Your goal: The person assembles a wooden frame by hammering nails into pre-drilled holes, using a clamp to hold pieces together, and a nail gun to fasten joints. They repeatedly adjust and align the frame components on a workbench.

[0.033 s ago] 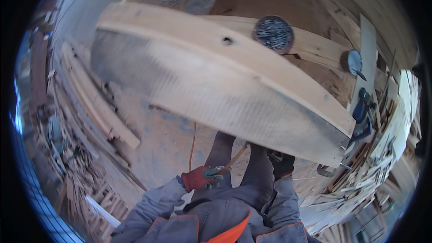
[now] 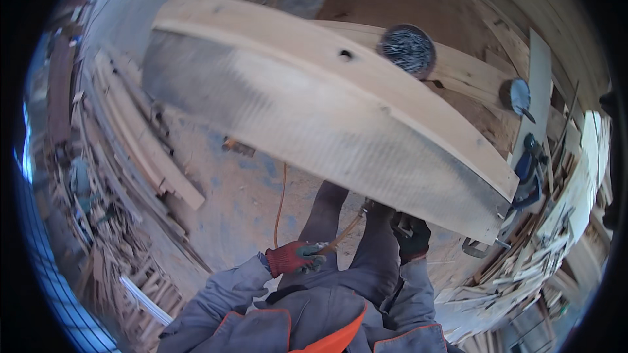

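Observation:
My left hand, in a red and green work glove, is closed round a thin orange-brown hose in front of my lap. The hose runs up to a metal fitting by my knee, and another stretch of it trails over the floor. Beside my right thigh, my right hand in a dark, red-cuffed glove grips a dark tool that appears joined to the hose; the board hides most of it. Spanning the view above both hands is a large curved wooden board, its near face grey and ribbed, a round hole in its pale upper part.
A round tub of nails stands on a plank behind the board, with a smaller round container to its right. A clamp grips the board's right end; a blue tool is beside it. Long wooden strips and scraps lie left and right.
The view has shifted slightly, so the board and tub appear a little further right. My right hand shows more clearly below the board's edge. My left hand keeps its hold on the hose.

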The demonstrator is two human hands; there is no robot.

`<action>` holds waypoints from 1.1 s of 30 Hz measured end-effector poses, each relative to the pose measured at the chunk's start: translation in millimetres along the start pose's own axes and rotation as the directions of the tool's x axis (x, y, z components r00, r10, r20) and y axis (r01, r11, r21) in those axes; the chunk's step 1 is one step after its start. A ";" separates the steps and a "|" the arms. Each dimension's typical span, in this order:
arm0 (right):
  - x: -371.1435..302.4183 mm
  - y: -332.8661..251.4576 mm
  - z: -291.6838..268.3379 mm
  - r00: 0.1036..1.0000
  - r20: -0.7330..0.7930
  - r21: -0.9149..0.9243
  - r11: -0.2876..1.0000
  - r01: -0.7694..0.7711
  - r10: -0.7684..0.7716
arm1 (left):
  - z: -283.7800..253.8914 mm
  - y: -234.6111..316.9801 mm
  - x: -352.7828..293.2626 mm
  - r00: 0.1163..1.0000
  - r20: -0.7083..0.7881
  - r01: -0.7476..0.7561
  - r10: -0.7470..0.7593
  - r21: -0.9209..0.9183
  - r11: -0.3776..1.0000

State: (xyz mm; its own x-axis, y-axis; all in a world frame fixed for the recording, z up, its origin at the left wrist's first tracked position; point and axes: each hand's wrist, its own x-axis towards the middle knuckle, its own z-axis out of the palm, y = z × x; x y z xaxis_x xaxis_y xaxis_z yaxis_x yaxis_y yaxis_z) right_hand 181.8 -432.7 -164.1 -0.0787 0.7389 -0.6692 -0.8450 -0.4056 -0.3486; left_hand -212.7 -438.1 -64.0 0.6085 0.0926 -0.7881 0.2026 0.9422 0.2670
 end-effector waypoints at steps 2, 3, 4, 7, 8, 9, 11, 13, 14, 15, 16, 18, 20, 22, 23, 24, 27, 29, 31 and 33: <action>-20.6 4.7 22.6 0.999 0.003 -0.005 0.999 -0.045 0.045 | 10.1 -38.8 -16.3 0.995 0.024 -0.093 0.092 0.020 0.996; -32.3 5.9 34.6 0.993 0.052 -0.005 0.995 -0.104 0.104 | 15.1 -57.7 -23.4 0.995 0.068 -0.067 0.071 -0.063 0.996; -45.5 6.3 45.7 0.983 0.063 -0.020 0.985 -0.171 0.172 | 23.0 -75.0 -25.3 0.990 0.068 -0.104 0.122 -0.225 0.969; -86.6 15.2 75.1 0.960 0.050 -0.174 0.949 -0.264 0.277 | 39.2 -112.5 -27.1 0.969 0.090 -0.123 0.229 -0.631 0.766; -99.9 19.0 83.3 0.952 0.033 -0.263 0.922 -0.285 0.303 | 47.2 -121.1 -27.8 0.957 0.056 -0.166 0.284 -0.697 0.697; -111.4 23.7 91.3 0.931 0.050 -0.331 0.886 -0.325 0.361 | 52.1 -125.4 -27.1 0.952 0.012 -0.196 0.307 -0.747 0.635; -135.1 31.3 104.2 0.859 0.082 -0.420 0.799 -0.431 0.506 | 66.4 -128.9 -27.2 0.881 -0.223 -0.432 0.417 -0.737 0.519; -157.1 46.0 117.2 0.813 0.089 -0.549 0.709 -0.442 0.576 | 77.2 -128.7 -35.5 0.856 -0.332 -0.509 0.396 -0.673 0.537; -163.0 55.5 126.0 0.790 0.137 -0.617 0.676 -0.403 0.597 | 79.0 -127.9 -42.6 0.815 -0.390 -0.577 0.429 -0.614 0.538; -172.4 61.4 134.9 0.758 0.151 -0.687 0.619 -0.381 0.634 | 81.5 -129.9 -52.8 0.762 -0.437 -0.645 0.479 -0.585 0.492; -174.8 70.2 147.0 0.726 0.172 -0.749 0.568 -0.343 0.666 | 81.4 -132.7 -65.1 0.745 -0.437 -0.657 0.504 -0.607 0.446; -174.9 92.9 178.9 0.657 0.221 -0.822 0.500 -0.272 0.720 | 70.5 -143.2 -97.8 0.642 -0.453 -0.731 0.619 -0.605 0.315; -172.3 128.2 219.1 0.583 0.280 -0.850 0.480 -0.220 0.763 | 49.3 -158.5 -135.4 0.621 -0.525 -0.760 0.583 -0.585 0.282; -170.4 161.6 261.3 0.564 0.269 -0.925 0.372 -0.074 0.781 | 22.1 -176.7 -173.8 0.524 -0.626 -0.838 0.577 -0.498 0.221; -165.2 182.0 283.7 0.578 0.246 -0.944 0.327 -0.038 0.778 | 7.5 -187.6 -195.1 0.443 -0.715 -0.895 0.540 -0.386 0.223; -163.5 204.6 302.8 0.577 0.271 -0.947 0.321 0.017 0.770 | -9.6 -199.3 -218.4 0.344 -0.775 -0.939 0.530 -0.271 0.212; -157.8 272.5 337.5 0.772 0.303 -0.901 0.433 0.040 0.559 | -87.7 -235.7 -315.8 -0.165 -0.840 -0.954 0.517 0.268 0.132; -132.0 313.8 353.1 0.832 0.241 -0.920 0.390 0.032 0.500 | -141.9 -263.7 -415.5 -0.377 -0.778 -0.911 0.502 0.410 -0.050; -110.3 344.9 352.6 0.849 0.185 -0.924 0.381 -0.020 0.494 | -186.3 -288.8 -533.0 -0.545 -0.708 -0.803 0.449 0.595 -0.035; -102.9 373.5 347.8 0.869 0.095 -0.941 0.329 -0.081 0.485 | -210.6 -306.9 -661.2 -0.709 -0.566 -0.639 0.421 0.768 -0.043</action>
State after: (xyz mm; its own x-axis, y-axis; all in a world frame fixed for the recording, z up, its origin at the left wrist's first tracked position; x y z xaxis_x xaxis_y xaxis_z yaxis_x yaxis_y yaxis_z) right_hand -309.7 -473.1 2.8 -0.5282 0.4970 -0.6885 0.2257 -0.6995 -0.6781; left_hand -838.8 -720.5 258.4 -0.7805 0.5129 0.3574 0.1919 -0.3476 0.9178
